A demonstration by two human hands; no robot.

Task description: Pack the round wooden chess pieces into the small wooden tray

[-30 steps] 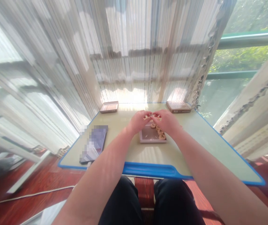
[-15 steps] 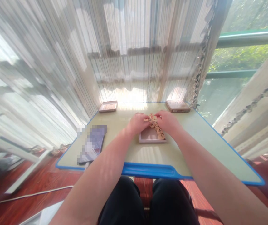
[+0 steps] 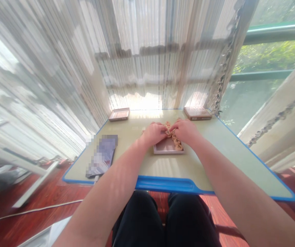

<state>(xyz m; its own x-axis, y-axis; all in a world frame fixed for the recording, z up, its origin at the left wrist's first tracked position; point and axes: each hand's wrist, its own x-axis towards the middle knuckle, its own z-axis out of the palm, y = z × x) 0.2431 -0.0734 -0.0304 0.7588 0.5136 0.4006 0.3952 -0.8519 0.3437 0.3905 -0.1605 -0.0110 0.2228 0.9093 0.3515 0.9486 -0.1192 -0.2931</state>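
A shallow pale tray (image 3: 162, 150) lies in the middle of a green table (image 3: 222, 154) with a blue rim. Several round wooden game pieces (image 3: 177, 143) with dark marks sit along the tray's right side and far end. My left hand (image 3: 154, 133) and my right hand (image 3: 185, 131) meet over the tray's far end, fingers curled down onto the pieces there. The fingertips cover what they press, so which pieces each hand grips is hidden.
A flat pinkish box (image 3: 120, 114) lies at the table's far left and a brown box (image 3: 197, 113) at the far right. A blurred dark flat thing (image 3: 102, 156) rests near the left edge. Sheer curtains hang close behind the table. My knees are under the front edge.
Both hands have dropped from slightly raised to lower on the pieces at the tray's far end, fingers closing together. The camera has tilted a little.
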